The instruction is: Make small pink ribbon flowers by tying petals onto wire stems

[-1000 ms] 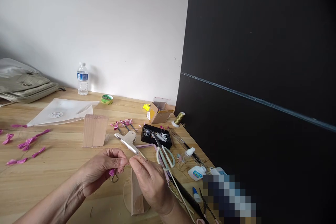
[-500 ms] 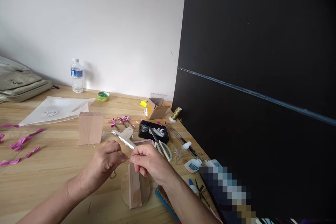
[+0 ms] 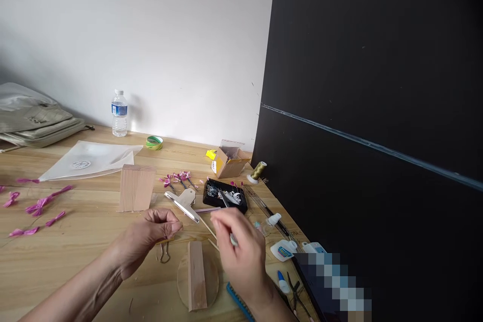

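My left hand (image 3: 151, 234) rests low over the wooden table (image 3: 75, 256), thumb and forefinger pinched on something too small to make out. My right hand (image 3: 241, 254) is smeared by motion and hovers to the right, over the spot where pale-handled scissors (image 3: 233, 239) lie; only a bit of a handle shows. Between the hands lie a small wire binder clip (image 3: 164, 252) and thin wooden sticks (image 3: 207, 226). An upright wooden strip on a round wooden disc (image 3: 196, 275) stands just in front of me. A large metal clip (image 3: 184, 203) lies beyond the hands.
A wooden block (image 3: 136, 188), pink flowers (image 3: 179, 177), a black tray (image 3: 224, 195), a cardboard box (image 3: 228, 161), a gold thread spool (image 3: 258, 170) and glue bottles (image 3: 283, 249) crowd the right. Pink ribbon pieces (image 3: 37, 206), a plastic bag (image 3: 88, 158), a water bottle (image 3: 119, 113), green tape (image 3: 154, 142). A black panel (image 3: 377, 110) walls the right.
My right hand has left the left hand's fingertips and swung right over the scissors. The left hand stays pinched in place.
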The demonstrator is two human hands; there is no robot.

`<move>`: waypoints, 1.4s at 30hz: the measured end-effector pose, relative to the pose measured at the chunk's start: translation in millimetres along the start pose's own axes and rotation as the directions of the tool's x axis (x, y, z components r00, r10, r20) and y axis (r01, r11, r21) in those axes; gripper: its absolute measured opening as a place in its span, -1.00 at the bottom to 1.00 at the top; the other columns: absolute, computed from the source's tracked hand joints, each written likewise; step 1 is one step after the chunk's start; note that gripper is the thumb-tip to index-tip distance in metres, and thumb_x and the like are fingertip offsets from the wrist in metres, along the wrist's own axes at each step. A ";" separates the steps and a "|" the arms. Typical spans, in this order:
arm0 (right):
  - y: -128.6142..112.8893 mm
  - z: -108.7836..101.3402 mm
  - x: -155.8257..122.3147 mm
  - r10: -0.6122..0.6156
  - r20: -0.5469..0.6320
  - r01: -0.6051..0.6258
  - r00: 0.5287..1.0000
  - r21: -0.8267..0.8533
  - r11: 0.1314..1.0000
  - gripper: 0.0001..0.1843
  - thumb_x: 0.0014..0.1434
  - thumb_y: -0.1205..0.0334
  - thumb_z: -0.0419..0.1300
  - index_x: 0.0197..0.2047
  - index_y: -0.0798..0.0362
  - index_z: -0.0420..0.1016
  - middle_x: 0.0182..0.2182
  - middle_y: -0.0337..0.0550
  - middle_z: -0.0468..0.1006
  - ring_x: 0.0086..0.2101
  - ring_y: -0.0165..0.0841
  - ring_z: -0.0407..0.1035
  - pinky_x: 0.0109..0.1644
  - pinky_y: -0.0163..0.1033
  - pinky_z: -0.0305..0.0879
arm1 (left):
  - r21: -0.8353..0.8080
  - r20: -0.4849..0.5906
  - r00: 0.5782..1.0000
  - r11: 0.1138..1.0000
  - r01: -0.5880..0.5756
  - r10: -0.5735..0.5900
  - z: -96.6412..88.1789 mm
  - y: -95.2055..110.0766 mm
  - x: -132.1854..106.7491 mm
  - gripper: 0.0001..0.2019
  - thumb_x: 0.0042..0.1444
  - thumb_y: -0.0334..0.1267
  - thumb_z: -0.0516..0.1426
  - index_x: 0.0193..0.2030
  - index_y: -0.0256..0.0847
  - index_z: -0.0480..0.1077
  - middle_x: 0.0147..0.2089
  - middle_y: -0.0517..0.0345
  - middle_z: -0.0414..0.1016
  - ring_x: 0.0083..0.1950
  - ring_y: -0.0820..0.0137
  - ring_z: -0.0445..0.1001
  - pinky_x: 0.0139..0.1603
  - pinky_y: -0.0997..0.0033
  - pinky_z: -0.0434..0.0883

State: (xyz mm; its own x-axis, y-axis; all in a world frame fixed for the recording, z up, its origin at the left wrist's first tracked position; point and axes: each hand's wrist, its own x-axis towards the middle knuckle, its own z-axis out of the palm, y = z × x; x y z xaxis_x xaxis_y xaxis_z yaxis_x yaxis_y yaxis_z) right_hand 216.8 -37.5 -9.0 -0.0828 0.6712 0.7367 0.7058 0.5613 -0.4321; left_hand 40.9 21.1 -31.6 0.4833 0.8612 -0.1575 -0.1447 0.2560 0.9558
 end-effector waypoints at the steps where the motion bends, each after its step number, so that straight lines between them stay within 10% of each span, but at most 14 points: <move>1: -2.6 -0.7 -2.8 -0.187 -0.008 0.185 0.982 -0.086 0.979 -0.78 0.18 0.47 -0.01 -0.20 0.10 0.42 -0.38 -0.08 0.54 -0.38 -0.35 0.44 -0.32 -0.29 0.34 | -0.059 0.012 0.999 0.998 0.035 -0.034 0.6 0.1 -0.4 -0.78 -0.23 -0.19 0.29 -0.66 -0.25 0.38 -0.62 0.28 0.29 -0.50 0.48 0.16 -0.43 0.49 0.12; 4: -8.7 2.2 -6.3 -0.428 0.115 0.443 0.896 -0.175 0.880 -0.74 0.21 0.50 0.00 -0.07 0.18 0.39 -0.23 0.01 0.56 -0.36 -0.38 0.45 -0.31 -0.33 0.35 | -0.163 0.051 0.994 0.982 0.100 -0.093 2.2 -0.2 -1.2 -0.79 -0.30 -0.25 0.33 -0.67 -0.26 0.39 -0.63 0.27 0.31 -0.50 0.49 0.15 -0.41 0.50 0.13; 10: -1.9 14.3 -4.6 -0.345 0.222 0.394 0.912 -0.245 0.886 -0.64 0.32 0.41 -0.16 -0.28 0.18 0.45 -0.42 -0.05 0.53 -0.44 -0.38 0.42 -0.36 -0.32 0.33 | -0.118 0.083 0.990 0.986 0.121 -0.112 3.1 -2.5 -1.5 -0.77 -0.31 -0.25 0.33 -0.68 -0.27 0.36 -0.65 0.28 0.27 -0.51 0.50 0.12 -0.44 0.51 0.09; 13: 2.0 19.2 -7.6 -0.217 0.239 0.271 0.946 -0.224 0.936 -0.65 0.28 0.43 -0.13 -0.42 0.12 0.41 -0.52 -0.13 0.44 -0.48 -0.37 0.35 -0.41 -0.31 0.26 | 0.036 0.082 0.996 0.999 0.016 -0.018 3.5 -5.3 -0.3 -0.75 -0.16 -0.19 0.25 -0.65 -0.25 0.32 -0.64 0.30 0.21 -0.52 0.49 0.10 -0.46 0.49 0.10; 16: 3.5 24.2 -8.1 0.140 0.268 -0.132 0.953 -0.047 0.990 -0.76 0.16 0.46 -0.03 -0.49 0.07 0.31 -0.56 -0.22 0.34 -0.51 -0.41 0.27 -0.44 -0.33 0.19 | 0.334 0.105 0.962 0.902 -0.274 0.254 3.9 -8.4 0.8 -0.78 -0.01 -0.24 0.12 -0.63 -0.23 0.32 -0.61 0.28 0.18 -0.52 0.46 0.13 -0.47 0.45 0.10; 19: 6.4 28.1 -3.8 0.511 0.490 -0.653 0.706 0.171 0.738 -0.84 0.07 0.42 0.00 -0.51 0.05 0.24 -0.61 -0.34 0.24 -0.64 -0.50 0.14 -0.57 -0.39 0.13 | 0.555 0.241 0.786 0.584 -0.593 0.569 2.9 -12.4 1.9 -0.77 0.04 -0.40 0.05 -0.60 -0.22 0.38 -0.58 0.25 0.21 -0.49 0.43 0.14 -0.42 0.40 0.10; 22: 11.2 27.3 1.3 0.544 0.619 -0.791 0.566 0.223 0.570 -0.87 0.05 0.37 0.00 -0.51 0.05 0.21 -0.64 -0.39 0.20 -0.72 -0.55 0.04 -0.67 -0.41 0.11 | 0.648 0.348 0.636 0.314 -0.694 0.688 0.4 -17.5 4.7 -0.72 0.08 -0.48 -0.01 -0.55 -0.19 0.42 -0.60 0.24 0.22 -0.50 0.42 0.15 -0.41 0.38 0.11; 25: 11.9 19.0 2.4 0.540 0.580 -0.759 0.609 0.230 0.609 -0.86 0.10 0.32 -0.01 -0.48 0.06 0.24 -0.62 -0.36 0.26 -0.72 -0.54 0.08 -0.66 -0.40 0.11 | 0.613 0.201 0.792 0.556 -0.561 0.577 -1.6 -20.7 8.5 -0.77 0.05 -0.38 0.04 -0.59 -0.21 0.39 -0.58 0.22 0.26 -0.51 0.42 0.21 -0.45 0.41 0.14; 27: 8.5 11.3 0.0 0.480 0.401 -0.582 0.781 0.185 0.792 -0.86 0.16 0.30 -0.01 -0.40 0.06 0.30 -0.54 -0.27 0.36 -0.61 -0.47 0.25 -0.57 -0.36 0.18 | 0.556 0.132 0.868 0.689 -0.465 0.479 -1.9 -20.0 9.4 -0.76 0.04 -0.31 0.07 -0.63 -0.21 0.34 -0.59 0.23 0.26 -0.53 0.43 0.22 -0.50 0.44 0.15; 30: 1.5 4.7 -6.5 0.046 0.151 -0.039 0.987 -0.050 0.998 -0.85 0.20 0.38 -0.01 -0.23 0.07 0.37 -0.31 -0.08 0.50 -0.31 -0.32 0.41 -0.33 -0.29 0.30 | 0.378 0.055 0.956 0.880 -0.288 0.289 -0.7 -16.6 6.9 -0.76 0.00 -0.21 0.11 -0.63 -0.22 0.32 -0.63 0.29 0.21 -0.56 0.47 0.15 -0.52 0.48 0.12; 35: 1.8 14.5 -15.0 -0.297 0.228 0.352 0.927 -0.257 0.900 -0.76 0.28 0.43 -0.07 -0.13 0.16 0.40 -0.29 -0.03 0.54 -0.42 -0.39 0.42 -0.35 -0.33 0.30 | 0.012 0.037 0.999 1.000 0.021 -0.022 3.3 -12.7 1.4 -0.76 -0.23 -0.18 0.28 -0.67 -0.24 0.34 -0.65 0.30 0.22 -0.54 0.49 0.06 -0.49 0.48 0.04; 42: 5.0 21.3 -15.2 -0.038 0.256 0.077 0.966 -0.146 0.986 -0.69 0.22 0.41 -0.08 -0.50 0.07 0.34 -0.59 -0.22 0.37 -0.53 -0.41 0.26 -0.46 -0.31 0.11 | 0.189 0.083 0.994 0.978 -0.093 0.078 4.2 -13.2 1.8 -0.77 -0.11 -0.18 0.22 -0.64 -0.22 0.33 -0.63 0.29 0.20 -0.55 0.48 0.12 -0.51 0.47 0.10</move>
State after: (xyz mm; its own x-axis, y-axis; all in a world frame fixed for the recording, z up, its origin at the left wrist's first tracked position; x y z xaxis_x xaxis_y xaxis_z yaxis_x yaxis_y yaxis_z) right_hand 206.6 -34.6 -33.4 -0.2867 0.7508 0.5950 0.7923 0.5350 -0.2933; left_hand 47.3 17.4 -43.5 0.5402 0.8393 -0.0611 -0.0234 0.0876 0.9959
